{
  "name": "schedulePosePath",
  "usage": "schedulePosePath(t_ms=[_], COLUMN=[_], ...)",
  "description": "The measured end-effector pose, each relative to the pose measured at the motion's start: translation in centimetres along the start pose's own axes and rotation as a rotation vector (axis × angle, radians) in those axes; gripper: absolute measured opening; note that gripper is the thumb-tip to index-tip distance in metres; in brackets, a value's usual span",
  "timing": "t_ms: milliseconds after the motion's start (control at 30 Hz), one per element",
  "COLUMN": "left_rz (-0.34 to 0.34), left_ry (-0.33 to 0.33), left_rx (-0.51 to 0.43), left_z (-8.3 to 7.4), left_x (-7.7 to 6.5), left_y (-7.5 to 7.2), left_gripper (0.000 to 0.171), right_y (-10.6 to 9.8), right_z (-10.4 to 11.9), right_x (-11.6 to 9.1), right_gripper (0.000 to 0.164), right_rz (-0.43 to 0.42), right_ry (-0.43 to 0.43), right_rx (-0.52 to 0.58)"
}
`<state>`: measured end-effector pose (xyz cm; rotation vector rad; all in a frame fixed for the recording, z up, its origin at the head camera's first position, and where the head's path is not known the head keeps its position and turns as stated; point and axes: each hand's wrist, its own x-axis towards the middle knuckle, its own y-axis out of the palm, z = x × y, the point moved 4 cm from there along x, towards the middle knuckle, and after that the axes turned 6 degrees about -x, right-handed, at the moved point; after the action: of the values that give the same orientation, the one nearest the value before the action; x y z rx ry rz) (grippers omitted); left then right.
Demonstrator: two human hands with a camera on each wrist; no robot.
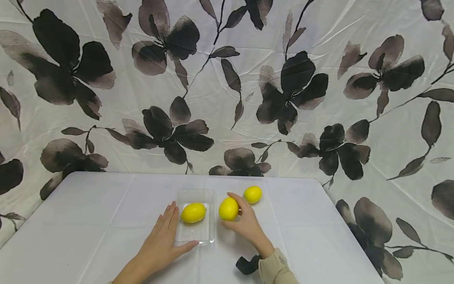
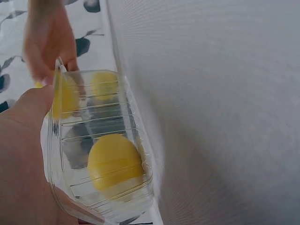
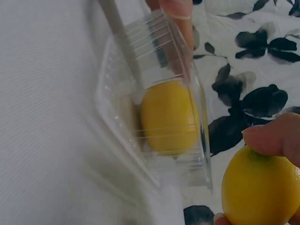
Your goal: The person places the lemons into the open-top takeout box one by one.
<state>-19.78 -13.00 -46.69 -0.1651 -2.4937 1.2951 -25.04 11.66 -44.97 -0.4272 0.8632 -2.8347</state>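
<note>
A clear plastic container (image 1: 196, 236) stands on the white table with one yellow lemon (image 1: 193, 213) lying inside it. My left hand (image 1: 161, 236) rests against the container's left side, fingers straight and thumb along its near edge. Just right of the container, my right hand (image 1: 244, 223) holds a second lemon (image 1: 228, 209) between thumb and fingers. In the right wrist view this held lemon (image 3: 260, 187) is outside the container wall (image 3: 199, 136). Behind the right hand, a third lemon (image 1: 253, 195) lies on the table.
The white-covered table (image 1: 95, 228) runs back to a hanging cloth (image 1: 227, 79) with dark flowers. A black curved object (image 1: 247, 265) is beside the right wrist, near the sleeve (image 1: 276, 268).
</note>
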Motion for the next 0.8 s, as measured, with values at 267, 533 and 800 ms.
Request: schedulePosePath(t_ms=[267,533,800], left_rz=[0.011,0.021,0.010], left_ry=[-0.012,-0.012,0.004], left_rx=[0.005,0.008,0.011], left_z=[0.1,0.2,-0.1], left_x=[0.1,0.1,0.0], left_y=[0.1,0.1,-0.1], left_gripper=[0.121,0.121,0.118], right_y=[1.2,2.6,3.5], right_z=[2.7,4.8,6.2], right_x=[1.1,2.0,2.8], right_gripper=[0.079,0.078,0.072], right_rz=[0.105,0.239,0.313], right_ry=[-0.068,-0.096,-0.155], right_rx=[-0.042,-0.286,-0.592])
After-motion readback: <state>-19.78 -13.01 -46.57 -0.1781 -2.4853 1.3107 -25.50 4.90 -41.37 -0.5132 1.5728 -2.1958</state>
